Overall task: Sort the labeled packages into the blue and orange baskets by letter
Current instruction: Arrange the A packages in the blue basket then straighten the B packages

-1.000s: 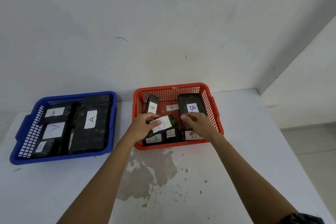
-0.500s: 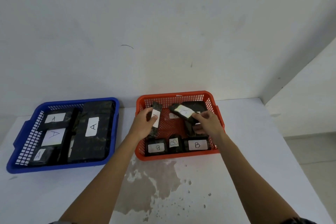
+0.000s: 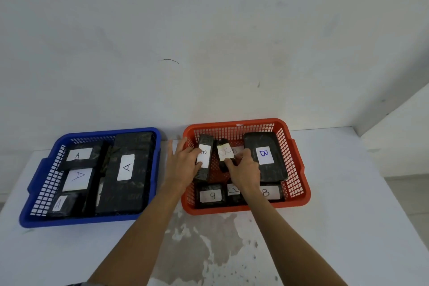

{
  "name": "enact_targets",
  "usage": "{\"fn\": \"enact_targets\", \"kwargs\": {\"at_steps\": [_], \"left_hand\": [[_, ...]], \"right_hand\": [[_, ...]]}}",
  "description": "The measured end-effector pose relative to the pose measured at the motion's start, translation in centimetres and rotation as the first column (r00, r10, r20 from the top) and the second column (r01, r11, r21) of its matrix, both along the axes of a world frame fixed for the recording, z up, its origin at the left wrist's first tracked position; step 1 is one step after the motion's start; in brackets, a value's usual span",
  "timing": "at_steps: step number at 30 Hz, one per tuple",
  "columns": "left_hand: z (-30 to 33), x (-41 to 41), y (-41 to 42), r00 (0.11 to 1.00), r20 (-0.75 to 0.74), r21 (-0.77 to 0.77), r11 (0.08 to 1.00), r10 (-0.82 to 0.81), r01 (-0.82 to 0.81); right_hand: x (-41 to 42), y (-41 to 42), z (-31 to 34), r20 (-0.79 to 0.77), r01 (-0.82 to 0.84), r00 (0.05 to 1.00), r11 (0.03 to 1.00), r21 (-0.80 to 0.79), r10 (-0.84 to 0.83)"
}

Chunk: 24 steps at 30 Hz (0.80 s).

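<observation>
1. While my left hand wraps a narrow B package from its left side, thumb across the label, I hold it tilted inside the orange basket, its long axis running from 12 to 6 o'clock.
2. My right hand is closed on a smaller B package, pinching its near end; that one also points roughly 12 to 6 and lies at 11 o'clock from my right knuckles.
3. The two packages stand just beside each other, mine on the left at 9 o'clock of the other, so each hand is nearer its own piece.
4. A large B package lies flat at 3 o'clock of my right hand; three more B pieces line the near wall.
5. I judge the next move is setting both down on the bare basket floor between them.
6. At 9 o'clock on the desk, the blue basket holds the A packages.
</observation>
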<state>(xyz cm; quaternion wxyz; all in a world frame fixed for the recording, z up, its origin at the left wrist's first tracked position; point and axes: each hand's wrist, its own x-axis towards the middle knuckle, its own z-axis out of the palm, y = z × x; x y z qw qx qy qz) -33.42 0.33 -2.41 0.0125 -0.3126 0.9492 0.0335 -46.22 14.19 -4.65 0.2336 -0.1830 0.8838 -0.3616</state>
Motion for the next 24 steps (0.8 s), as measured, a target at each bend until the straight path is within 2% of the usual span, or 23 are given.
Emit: {"fn": "enact_targets", "kwargs": {"at_steps": [4,7,12,15,17,20,22,24], "left_hand": [[0.0,-0.6,0.5,0.996,0.079,-0.034,0.998,0.050,-0.047],[-0.3,-1.1,1.3,0.990,0.074,0.062,0.991,0.118,-0.122],[-0.4,-1.5,1.4,0.960,-0.125,0.204,0.953,0.252,-0.224],[0.2,-1.1,0.6,0.878,-0.308,0.328,0.907,0.366,-0.263],[0.9,-0.4,0.0,0.781,-0.415,0.465,0.846,0.467,-0.259],[1.6,0.2,-0.6,0.627,-0.418,0.735,0.650,0.657,-0.191],[1.7,0.3,-0.7,0.614,-0.383,0.781,0.597,0.690,-0.184],[1.7,0.2,-0.3,0.649,-0.361,0.780,0.598,0.670,-0.184]], "right_hand": [[-0.2,0.2,-0.8,0.010,-0.076,0.997,0.994,0.079,0.075],[-0.4,0.5,-0.9,-0.002,-0.061,0.998,0.996,0.063,0.061],[-1.4,2.1,-0.4,-0.056,-0.013,0.998,0.999,-0.040,0.011],[-2.3,3.4,0.2,-0.117,0.017,0.993,0.997,-0.081,-0.027],[-2.7,4.1,0.4,-0.107,0.052,0.992,0.993,-0.102,-0.063],[-2.9,4.6,0.5,-0.063,0.077,0.994,0.988,-0.131,-0.086],[-2.6,4.4,0.4,-0.033,0.068,0.997,0.989,-0.134,-0.073],[-2.1,3.7,0.2,-0.038,0.036,0.998,0.993,-0.114,-0.040]]}}
